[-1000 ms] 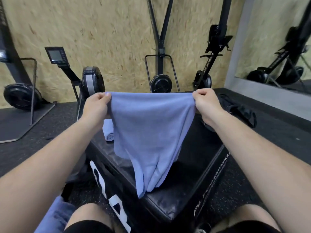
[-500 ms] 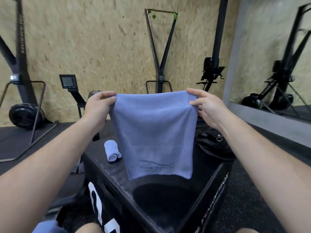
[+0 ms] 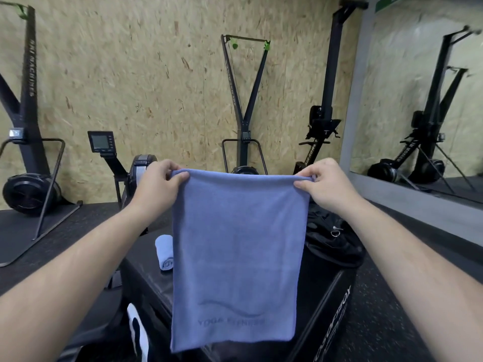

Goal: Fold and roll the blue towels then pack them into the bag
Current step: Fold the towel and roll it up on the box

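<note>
A blue towel hangs flat and doubled in front of me, with a faint printed logo near its lower edge. My left hand pinches its top left corner and my right hand pinches its top right corner. Its lower edge hangs above a black padded box. A rolled blue towel lies on the box, just left of the hanging one. The black bag rests on the box's far right side, partly hidden by the towel.
Black rowing and ski machines stand along the chipboard wall behind the box. A large mirror leans at the right. Dark rubber flooring surrounds the box.
The towel was bunched with its end resting on the box; both hands lifted it and it now hangs straight and flat. My view tilted upward.
</note>
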